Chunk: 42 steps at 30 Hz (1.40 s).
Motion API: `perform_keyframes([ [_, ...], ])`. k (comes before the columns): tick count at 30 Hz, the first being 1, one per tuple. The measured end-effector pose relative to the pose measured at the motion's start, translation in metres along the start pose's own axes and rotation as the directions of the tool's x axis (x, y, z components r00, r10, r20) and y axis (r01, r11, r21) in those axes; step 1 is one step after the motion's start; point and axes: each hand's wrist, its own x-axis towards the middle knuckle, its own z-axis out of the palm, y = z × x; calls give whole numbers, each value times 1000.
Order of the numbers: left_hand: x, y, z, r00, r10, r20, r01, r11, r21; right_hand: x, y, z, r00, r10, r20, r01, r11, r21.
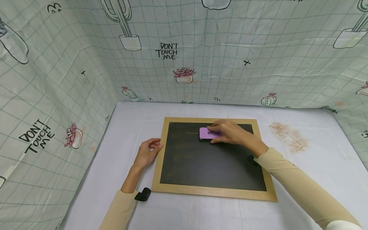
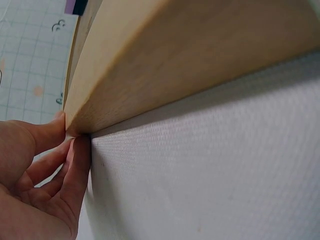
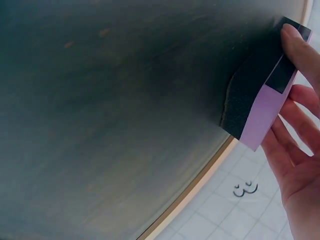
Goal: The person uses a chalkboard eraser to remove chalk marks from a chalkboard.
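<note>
A chalkboard [image 1: 212, 167] with a light wooden frame [image 1: 214, 191] lies on the white tabletop. My right hand [image 1: 230, 132] grips a purple eraser [image 1: 203, 134] with a black felt underside, thumb on one side and fingers on the other. The felt [image 3: 245, 95] lies against the upper part of the board. A thin pale chalk line [image 1: 191, 133] runs up to the eraser's left end. At the board's left edge, my left hand [image 1: 147, 153] pinches the frame; in the left wrist view, the thumb is at its upper edge and the fingertips are low by the cloth.
Faint yellowish smears [image 1: 184, 156] mark the board's left half. A brown dusty stain [image 1: 288, 135] spreads on the white cloth [image 1: 313, 172] to the right. Patterned grid curtains [image 1: 218, 73] rise behind the table and at both sides. Black straps [image 1: 142, 194] sit at both wrists.
</note>
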Motion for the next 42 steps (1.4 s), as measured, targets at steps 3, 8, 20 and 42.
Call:
perform_keyframes([
  [3,0,0,0,1000,-2,0,2,1000,0,6,-3,1,1000,-8,11,8,1000,7],
  [8,0,-1,0,1000,-3,2,3,1000,-6,14,-7,4,999,-29,17,29,1000,13],
  [20,-1,0,0,1000,12,-2,-12,1000,-10,36,-18,12,997,-63,33,63,998,6],
  [42,0,-1,1,1000,4,-1,-4,1000,-13,62,-31,19,990,-104,97,110,992,-66],
])
